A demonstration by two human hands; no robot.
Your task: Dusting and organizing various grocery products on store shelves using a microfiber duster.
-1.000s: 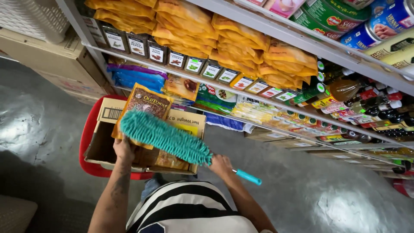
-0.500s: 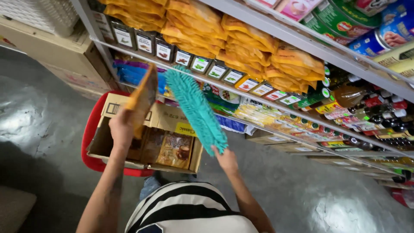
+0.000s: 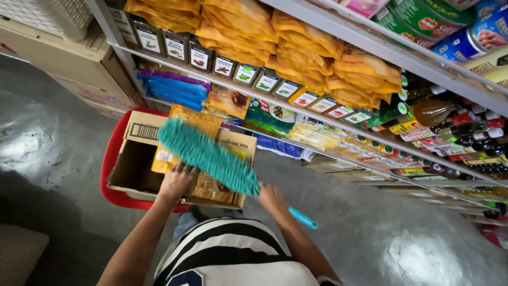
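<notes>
My right hand (image 3: 271, 198) grips the handle of a teal fluffy duster (image 3: 206, 155), whose head lies diagonally across the front of a yellow-orange snack packet (image 3: 182, 127). My left hand (image 3: 177, 181) holds that packet by its lower edge, upright over an open cardboard box (image 3: 135, 159). The box holds more packets and rests on a red stool or basket (image 3: 114, 153). The duster's light blue handle end (image 3: 302, 217) sticks out behind my right hand.
Metal store shelves (image 3: 338, 37) run diagonally at the top, filled with yellow bags, spice jars, blue packets, bottles and cans. Brown cardboard cartons (image 3: 63, 63) stand at the left. The floor is glossy grey concrete (image 3: 402, 233).
The duster, pointing up toward the shelf half a second ago, has swung down across the packet. The packet has turned from edge-on to facing me, over the box.
</notes>
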